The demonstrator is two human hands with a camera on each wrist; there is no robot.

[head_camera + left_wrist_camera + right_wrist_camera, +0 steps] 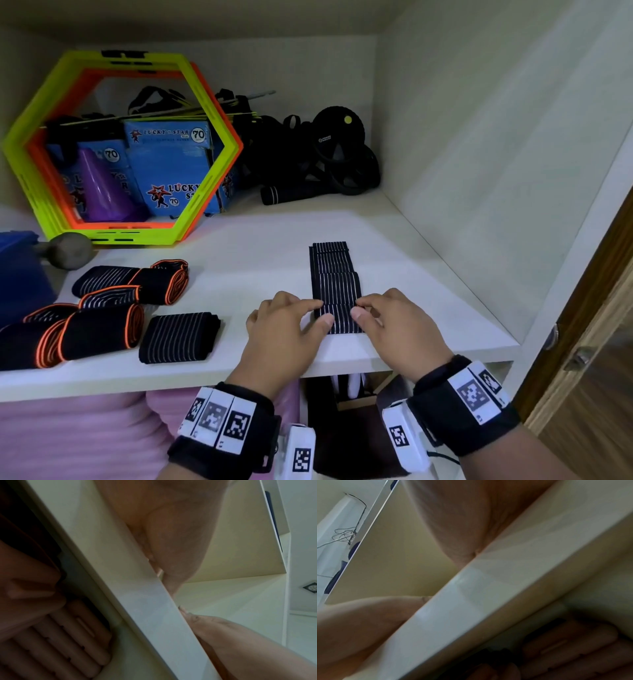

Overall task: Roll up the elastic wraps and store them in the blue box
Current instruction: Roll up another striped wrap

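Both hands on the black striped wrap (337, 287), laid flat at shelf (260, 246) centre-right, running toward 12 o'clock. L hand (287, 329) pinches its near end from 9 o'clock, thumb on top; R hand (394, 325) pinches from 3 o'clock, fingers curled. Blue box (15, 270) far out at 9 o'clock. Rolled wraps w/ orange edging (99, 329) between box & hands, plain black roll (180, 337) just beside them. Wrist cams: only shelf edge & palms.
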